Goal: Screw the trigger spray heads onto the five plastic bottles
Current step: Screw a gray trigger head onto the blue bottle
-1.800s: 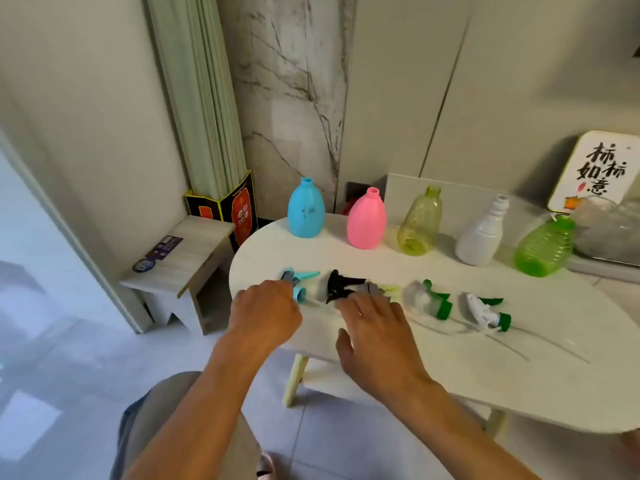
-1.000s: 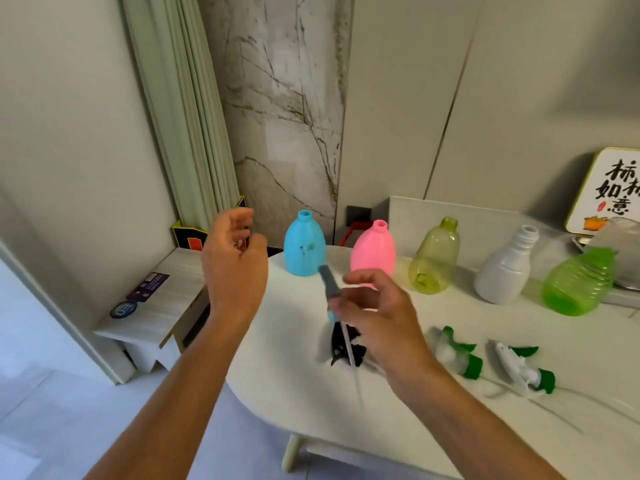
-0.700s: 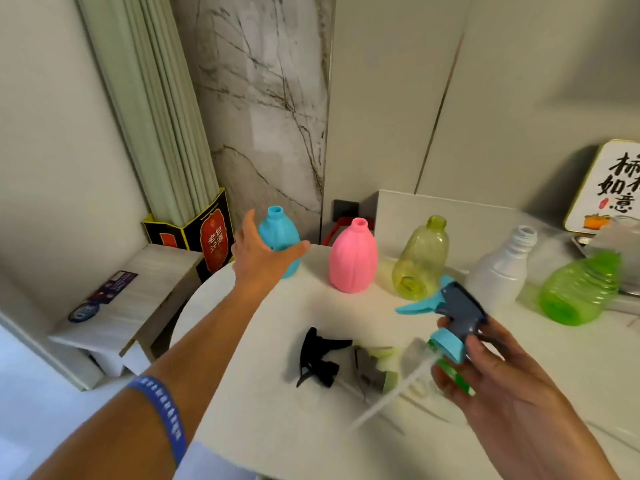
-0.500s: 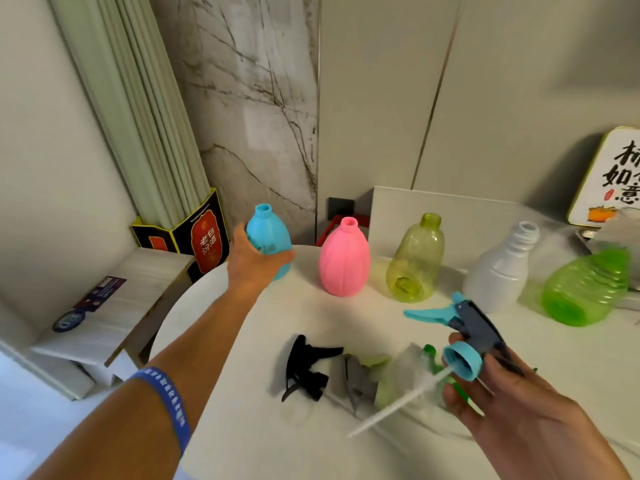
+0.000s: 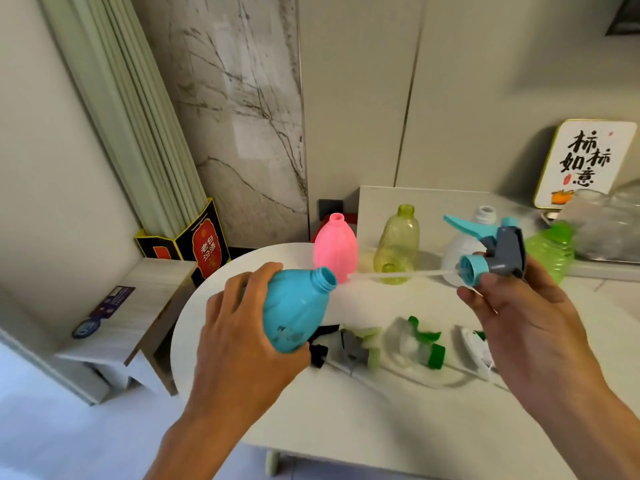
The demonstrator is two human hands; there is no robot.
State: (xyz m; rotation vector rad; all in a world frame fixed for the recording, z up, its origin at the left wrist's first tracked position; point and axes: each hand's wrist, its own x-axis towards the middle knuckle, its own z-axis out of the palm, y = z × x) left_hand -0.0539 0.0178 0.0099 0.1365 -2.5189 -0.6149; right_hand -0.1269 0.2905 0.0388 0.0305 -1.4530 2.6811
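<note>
My left hand (image 5: 242, 337) grips the blue bottle (image 5: 296, 308), lifted off the table and tilted with its open neck toward the right. My right hand (image 5: 523, 323) holds the blue-and-grey spray head (image 5: 491, 252) level with that neck; its white dip tube (image 5: 398, 273) points left, the tip just short of the opening. The pink bottle (image 5: 335, 249), yellow bottle (image 5: 397, 244), white bottle (image 5: 464, 245) and green bottle (image 5: 550, 251) stand in a row behind. A black spray head (image 5: 318, 353), a grey-green one (image 5: 356, 349), a clear-green one (image 5: 419, 344) and a white one (image 5: 476, 346) lie on the table.
The white oval table (image 5: 398, 410) ends close to my body. A low wooden stool (image 5: 138, 317) and a black-and-yellow box (image 5: 197, 245) stand at the left. A sign with characters (image 5: 585, 161) and clear plastic packaging (image 5: 609, 226) sit at the back right.
My left hand closed on the blue bottle, lifted it from the row and tilted it toward me. My right hand raised the blue spray head and turned its tube toward the bottle's neck.
</note>
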